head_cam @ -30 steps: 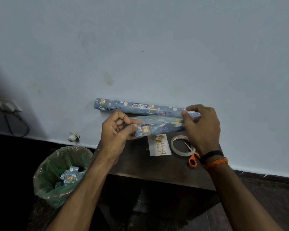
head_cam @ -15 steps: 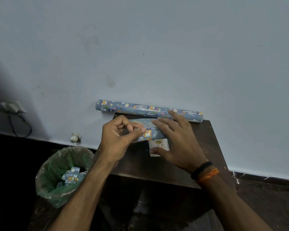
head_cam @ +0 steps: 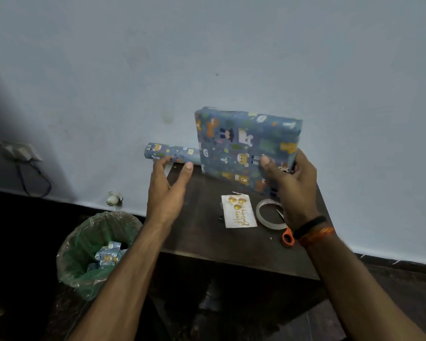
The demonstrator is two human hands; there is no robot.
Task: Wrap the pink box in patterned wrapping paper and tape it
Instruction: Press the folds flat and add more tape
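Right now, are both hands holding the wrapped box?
No, only the right hand grips the wrapped box at its lower right corner; the left hand is open and apart from it.

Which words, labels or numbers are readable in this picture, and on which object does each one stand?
Gold script on the white card: upside down to the camera, too blurred to read.
Small dark print on the wrapped box: too small to read.
Small print on the wrapping paper roll: too small to read.
Nothing else bears text.

Gold cursive script on white card (head_cam: 239,212), upside down, unreadable.
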